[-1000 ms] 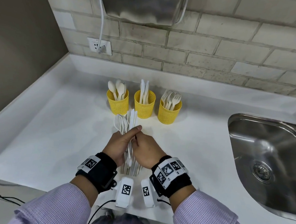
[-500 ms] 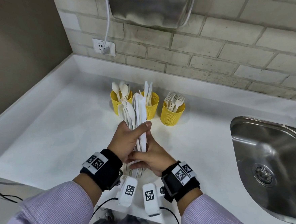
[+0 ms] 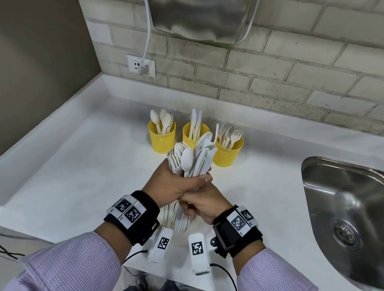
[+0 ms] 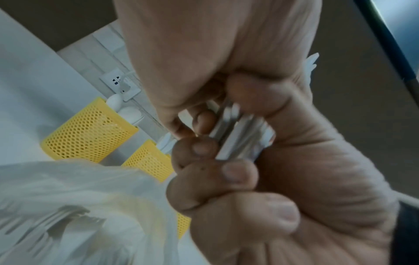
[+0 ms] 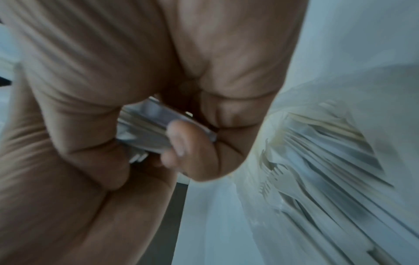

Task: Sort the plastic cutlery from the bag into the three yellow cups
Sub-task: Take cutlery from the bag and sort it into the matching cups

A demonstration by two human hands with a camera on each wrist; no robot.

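Both hands are wrapped around one mixed bunch of white plastic cutlery point(image 3: 191, 161), held up above the white counter point(image 3: 71, 171) near its front edge. The left hand point(image 3: 172, 187) grips the bunch higher up, thumb across the handles, and the right hand point(image 3: 201, 205) is clenched round the handles just below it, so the two hands touch. Spoon, fork and knife heads fan out the top toward the cups.

The clear bag point(image 4: 75, 211) sits just under the hands with more forks inside; in the wrist views it's pretty blurry, so can't tell how much is in there.

Further back sit the three yellow mesh cups in a row: left cup point(image 3: 161, 138) has spoons, middle cup point(image 3: 193, 134) knives, right cup point(image 3: 228, 151) forks. Steel sink point(image 3: 349, 215) off to the right, wall socket point(image 3: 141, 65) behind on the brick wall.
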